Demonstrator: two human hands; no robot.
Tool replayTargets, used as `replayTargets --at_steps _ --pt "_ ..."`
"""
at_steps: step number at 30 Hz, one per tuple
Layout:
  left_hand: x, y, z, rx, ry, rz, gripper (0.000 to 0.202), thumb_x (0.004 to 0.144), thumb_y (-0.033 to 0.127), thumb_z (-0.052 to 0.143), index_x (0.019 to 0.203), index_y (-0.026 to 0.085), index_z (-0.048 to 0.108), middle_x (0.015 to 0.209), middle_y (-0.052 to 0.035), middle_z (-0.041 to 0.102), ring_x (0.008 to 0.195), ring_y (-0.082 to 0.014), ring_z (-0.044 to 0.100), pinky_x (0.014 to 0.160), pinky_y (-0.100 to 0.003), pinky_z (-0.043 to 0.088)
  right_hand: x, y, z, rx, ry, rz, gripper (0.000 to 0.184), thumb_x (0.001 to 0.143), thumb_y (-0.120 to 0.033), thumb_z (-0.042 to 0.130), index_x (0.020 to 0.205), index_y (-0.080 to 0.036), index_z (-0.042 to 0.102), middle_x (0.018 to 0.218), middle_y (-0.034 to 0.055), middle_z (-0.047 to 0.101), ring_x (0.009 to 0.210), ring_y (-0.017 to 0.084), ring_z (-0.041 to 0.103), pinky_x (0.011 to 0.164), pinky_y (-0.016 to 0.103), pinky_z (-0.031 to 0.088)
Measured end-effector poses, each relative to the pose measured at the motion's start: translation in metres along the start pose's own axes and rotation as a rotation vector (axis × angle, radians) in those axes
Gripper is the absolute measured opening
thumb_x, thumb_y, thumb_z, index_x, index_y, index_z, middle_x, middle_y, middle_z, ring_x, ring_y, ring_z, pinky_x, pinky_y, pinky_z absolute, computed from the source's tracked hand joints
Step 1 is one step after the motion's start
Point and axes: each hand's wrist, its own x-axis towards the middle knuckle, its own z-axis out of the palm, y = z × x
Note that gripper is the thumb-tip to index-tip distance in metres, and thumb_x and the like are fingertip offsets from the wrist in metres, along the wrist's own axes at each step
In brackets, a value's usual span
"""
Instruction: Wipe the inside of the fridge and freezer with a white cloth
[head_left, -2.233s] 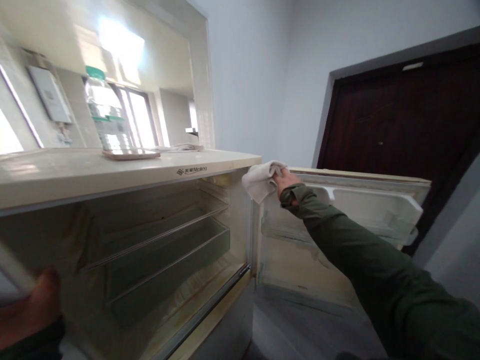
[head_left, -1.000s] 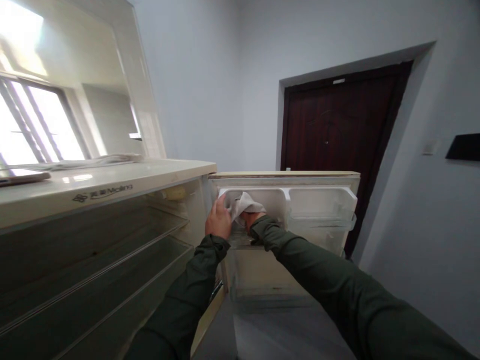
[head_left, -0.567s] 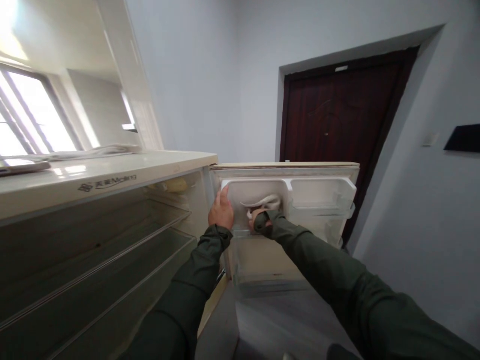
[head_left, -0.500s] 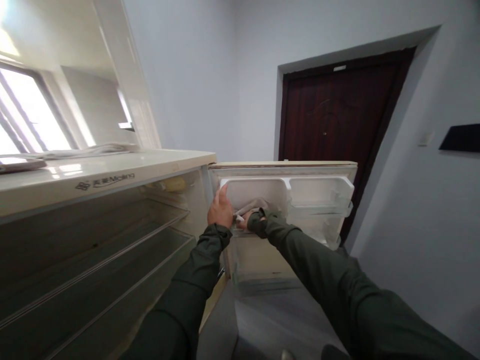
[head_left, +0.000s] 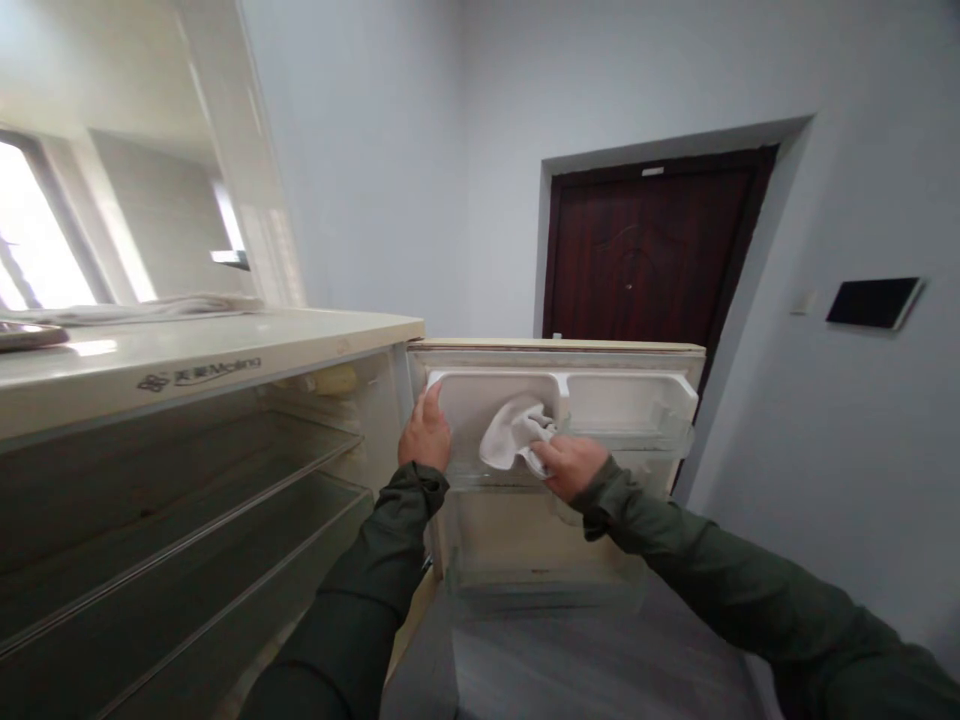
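A white cloth (head_left: 511, 428) hangs bunched from my right hand (head_left: 576, 464), whose fingers are closed on it. Cloth and hand are in front of the upper left compartment of the open refrigerator door (head_left: 487, 535). My left hand (head_left: 425, 432) holds the hinge-side edge of the door's white inner lining, fingers pointing up and partly hidden. Clear door bins (head_left: 517, 598) run across the lining below and to the right. To the left stands the cream refrigerator body (head_left: 337, 330) with its glass shelves (head_left: 300, 462).
A folded cloth (head_left: 165, 309) and a shiny-rimmed object (head_left: 30, 336) lie on the refrigerator top. Behind the open door are a grey wall (head_left: 360, 170) and a dark red room door (head_left: 645, 250). A black panel (head_left: 870, 302) is mounted on the right wall.
My right hand has pulled back and right, away from my left hand, bringing the cloth into clear sight. The left hand stays at the lining's edge. The view has shifted slightly.
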Motion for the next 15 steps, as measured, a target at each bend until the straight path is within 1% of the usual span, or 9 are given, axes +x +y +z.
replayTargets --at_steps 2,3,4,5,7,9,10,12,15 --pt "0.0 -0.001 0.0 -0.005 0.006 0.003 0.054 0.092 0.01 0.043 0.145 0.017 0.047 0.142 -0.0154 0.055 0.122 -0.0253 0.061 0.1 -0.036 0.052 -0.021 0.023 -0.001 -0.075 0.336 -0.066 0.034 0.087 -0.026 0.05 0.112 -0.017 0.072 0.08 0.011 0.067 0.073 0.022 0.06 0.062 0.032 0.039" --pt "0.0 -0.001 0.0 -0.007 0.013 0.006 0.054 0.091 0.01 0.043 0.145 0.017 0.047 0.142 -0.0156 0.055 0.123 -0.0251 0.06 0.1 -0.035 0.052 -0.028 0.035 -0.001 -0.107 0.477 -0.052 0.036 0.088 -0.027 0.048 0.112 -0.016 0.072 0.077 0.0105 0.065 0.07 0.021 0.057 0.062 0.032 0.038" --pt "0.0 -0.001 0.0 -0.01 0.021 0.007 0.054 0.091 0.01 0.044 0.144 0.017 0.048 0.142 -0.0156 0.055 0.123 -0.0249 0.06 0.1 -0.035 0.052 -0.03 0.048 -0.002 -0.127 0.58 0.004 0.037 0.088 -0.028 0.047 0.112 -0.016 0.072 0.076 0.0107 0.064 0.071 0.022 0.056 0.064 0.033 0.038" --pt "0.001 -0.001 0.0 -0.01 0.028 0.005 0.054 0.091 0.011 0.044 0.144 0.017 0.048 0.142 -0.0156 0.055 0.122 -0.0249 0.061 0.1 -0.035 0.052 -0.029 0.059 -0.003 -0.126 0.631 0.102 0.039 0.087 -0.029 0.047 0.115 -0.015 0.071 0.079 0.0115 0.063 0.073 0.023 0.055 0.067 0.033 0.039" --pt "0.001 -0.001 0.001 -0.012 0.037 -0.013 0.054 0.091 0.011 0.045 0.145 0.016 0.048 0.139 -0.0162 0.057 0.12 -0.0253 0.062 0.099 -0.035 0.052 -0.016 0.076 -0.006 -0.036 0.569 0.352 0.048 0.083 -0.027 0.049 0.125 -0.012 0.066 0.089 0.0139 0.063 0.081 0.025 0.056 0.074 0.035 0.043" --pt "0.001 0.001 0.002 -0.013 0.04 -0.032 0.054 0.091 0.012 0.045 0.145 0.015 0.047 0.138 -0.0173 0.058 0.119 -0.0263 0.062 0.098 -0.036 0.052 0.004 0.083 -0.007 0.147 0.379 0.523 0.06 0.079 -0.022 0.048 0.137 -0.008 0.056 0.103 0.0173 0.063 0.094 0.028 0.058 0.083 0.038 0.047" --pt "0.001 0.003 0.002 -0.014 0.04 -0.041 0.054 0.091 0.013 0.045 0.145 0.015 0.047 0.137 -0.0175 0.058 0.12 -0.0267 0.062 0.098 -0.036 0.052 0.014 0.083 -0.006 0.247 0.27 0.543 0.064 0.078 -0.019 0.047 0.141 -0.005 0.052 0.11 0.0192 0.063 0.102 0.029 0.058 0.088 0.039 0.048" --pt "0.001 0.005 0.004 -0.009 0.041 -0.054 0.054 0.092 0.013 0.045 0.146 0.016 0.046 0.138 -0.0171 0.057 0.119 -0.0272 0.062 0.098 -0.037 0.052 0.032 0.079 -0.005 0.399 0.104 0.502 0.071 0.078 -0.016 0.047 0.148 -0.001 0.041 0.123 0.0221 0.06 0.116 0.03 0.056 0.098 0.04 0.047" --pt "0.0 0.008 0.006 -0.001 0.04 -0.059 0.055 0.092 0.014 0.044 0.146 0.017 0.046 0.139 -0.0158 0.057 0.119 -0.0272 0.062 0.098 -0.037 0.052 0.043 0.076 -0.002 0.47 0.009 0.406 0.081 0.08 -0.015 0.05 0.156 -0.003 0.024 0.137 0.0215 0.055 0.124 0.029 0.054 0.105 0.039 0.045"
